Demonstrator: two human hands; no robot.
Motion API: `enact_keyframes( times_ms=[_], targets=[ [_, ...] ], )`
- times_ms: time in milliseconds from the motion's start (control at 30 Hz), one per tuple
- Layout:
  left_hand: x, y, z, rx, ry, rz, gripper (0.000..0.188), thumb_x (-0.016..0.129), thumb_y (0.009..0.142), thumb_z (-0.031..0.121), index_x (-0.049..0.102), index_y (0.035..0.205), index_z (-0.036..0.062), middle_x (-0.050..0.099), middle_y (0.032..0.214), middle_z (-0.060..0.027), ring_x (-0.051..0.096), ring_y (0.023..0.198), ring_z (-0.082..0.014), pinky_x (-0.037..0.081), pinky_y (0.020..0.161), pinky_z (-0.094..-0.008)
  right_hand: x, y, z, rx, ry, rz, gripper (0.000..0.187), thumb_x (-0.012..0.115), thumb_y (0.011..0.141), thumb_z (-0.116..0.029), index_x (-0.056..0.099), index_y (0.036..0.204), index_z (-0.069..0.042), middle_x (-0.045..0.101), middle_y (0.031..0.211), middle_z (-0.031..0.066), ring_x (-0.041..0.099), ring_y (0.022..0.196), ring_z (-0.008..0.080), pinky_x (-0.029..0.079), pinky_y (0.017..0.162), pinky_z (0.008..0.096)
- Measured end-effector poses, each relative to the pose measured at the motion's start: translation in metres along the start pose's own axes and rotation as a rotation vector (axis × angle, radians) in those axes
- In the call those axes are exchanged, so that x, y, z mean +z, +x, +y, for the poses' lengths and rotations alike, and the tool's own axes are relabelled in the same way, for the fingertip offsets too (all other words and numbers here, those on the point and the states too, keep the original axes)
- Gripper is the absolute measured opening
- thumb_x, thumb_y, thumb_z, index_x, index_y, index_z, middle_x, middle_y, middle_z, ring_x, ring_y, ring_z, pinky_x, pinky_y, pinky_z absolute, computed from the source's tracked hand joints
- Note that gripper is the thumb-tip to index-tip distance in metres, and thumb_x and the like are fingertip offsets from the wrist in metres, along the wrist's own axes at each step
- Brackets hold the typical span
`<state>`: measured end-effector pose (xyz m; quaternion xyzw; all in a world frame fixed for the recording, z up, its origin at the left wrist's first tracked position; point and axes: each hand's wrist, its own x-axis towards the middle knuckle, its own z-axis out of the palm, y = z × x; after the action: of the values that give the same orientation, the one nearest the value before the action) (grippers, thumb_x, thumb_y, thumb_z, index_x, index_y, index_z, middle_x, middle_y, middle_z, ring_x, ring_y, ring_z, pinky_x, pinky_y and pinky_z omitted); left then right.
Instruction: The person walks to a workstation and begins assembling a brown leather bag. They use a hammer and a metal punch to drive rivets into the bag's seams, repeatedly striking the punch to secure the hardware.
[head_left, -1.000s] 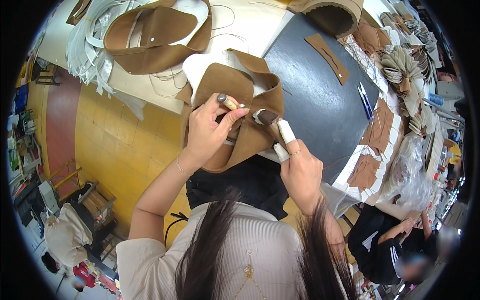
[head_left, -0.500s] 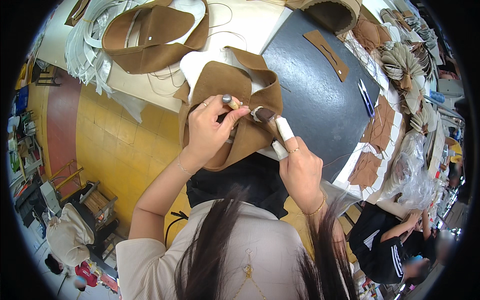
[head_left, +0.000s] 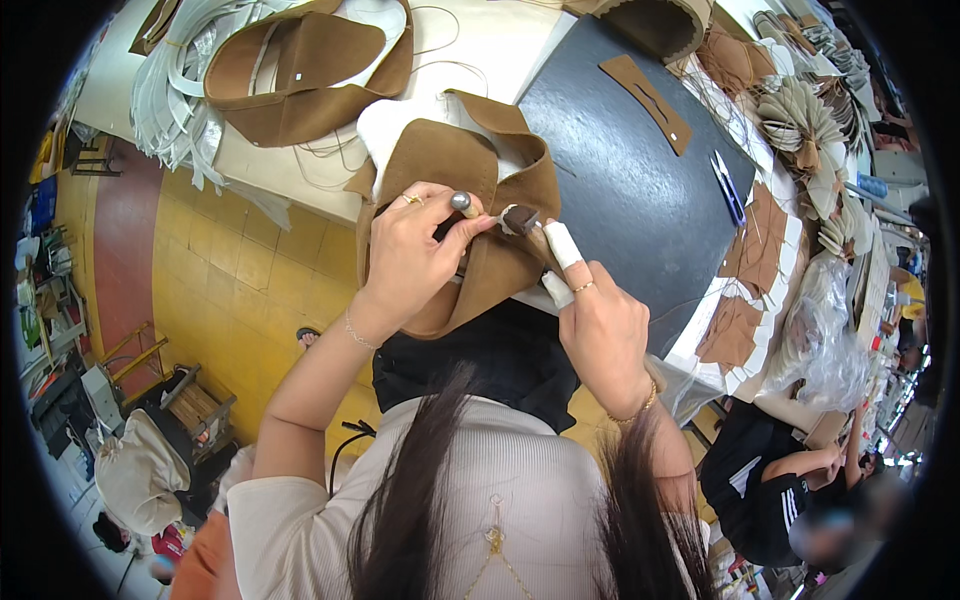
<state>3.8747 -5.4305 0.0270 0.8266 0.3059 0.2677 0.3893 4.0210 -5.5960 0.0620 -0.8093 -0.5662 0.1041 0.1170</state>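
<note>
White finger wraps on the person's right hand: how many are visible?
2: the index-finger wrap and, nearer the body, the thumb wrap. More may be hidden beneath the right hand.

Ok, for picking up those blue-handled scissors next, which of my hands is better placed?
Probably your right hand, though it holds a dark-headed tool: it is nearer the scissors, on the dark mat to the right of both hands. Your left hand is farther off, gripping a small handle.

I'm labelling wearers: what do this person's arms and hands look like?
On the left hand and arm: golden ring, thin chain bracelet, short cream fabric sleeve. The right hand wears white finger wraps, a slim golden ring and thicker golden chain bracelet.
</note>
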Motion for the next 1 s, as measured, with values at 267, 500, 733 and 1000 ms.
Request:
enact_keyframes(
  times_ms=[267,500,733,1000],
  targets=[
    [0.006,-0.002,0.001,0.158,0.164,0.063,0.017,0.078,0.075,0.014,0.066,0.076,0.0028,0.066,0.073,-0.0094,0.065,0.073,-0.0246,0.051,0.061,-0.0358,-0.029,0.006,-0.013,-0.085,0.176,0.208,0.039,0.070,0.078,-0.006,0.063,0.117,-0.005,0.053,0.073,0.0080,0.059,0.054,0.0228,0.047,0.047,0.0361],
    [0.008,-0.006,0.000,0.268,0.199,0.128,0.018,0.078,0.072,0.015,0.065,0.078,0.0052,0.066,0.074,-0.0080,0.066,0.075,-0.0241,0.053,0.063,-0.0347,-0.059,0.010,-0.025,-0.189,0.009,0.044,0.047,0.068,0.078,-0.006,0.061,0.124,-0.007,0.056,0.075,0.0074,0.059,0.053,0.0230,0.048,0.047,0.0356],
    [0.012,-0.007,0.002,0.312,0.162,0.179,0.011,0.075,0.078,0.014,0.066,0.078,0.0064,0.066,0.072,-0.0058,0.067,0.075,-0.0221,0.053,0.063,-0.0337,-0.148,-0.003,-0.015,-0.124,0.497,0.443,0.031,0.057,0.093,-0.018,0.058,0.117,0.000,0.067,0.090,0.0150,0.065,0.073,0.0226,0.051,0.060,0.0320],
    [0.009,-0.012,0.002,0.276,0.105,0.171,0.014,0.077,0.076,0.012,0.067,0.078,0.0028,0.067,0.076,-0.0091,0.066,0.072,-0.0257,0.053,0.064,-0.0350,-0.073,0.010,-0.036,-0.101,-0.031,0.011,0.033,0.059,0.094,-0.027,0.056,0.118,-0.006,0.067,0.087,0.0153,0.066,0.065,0.0358,0.053,0.055,0.0438]
  ],
)
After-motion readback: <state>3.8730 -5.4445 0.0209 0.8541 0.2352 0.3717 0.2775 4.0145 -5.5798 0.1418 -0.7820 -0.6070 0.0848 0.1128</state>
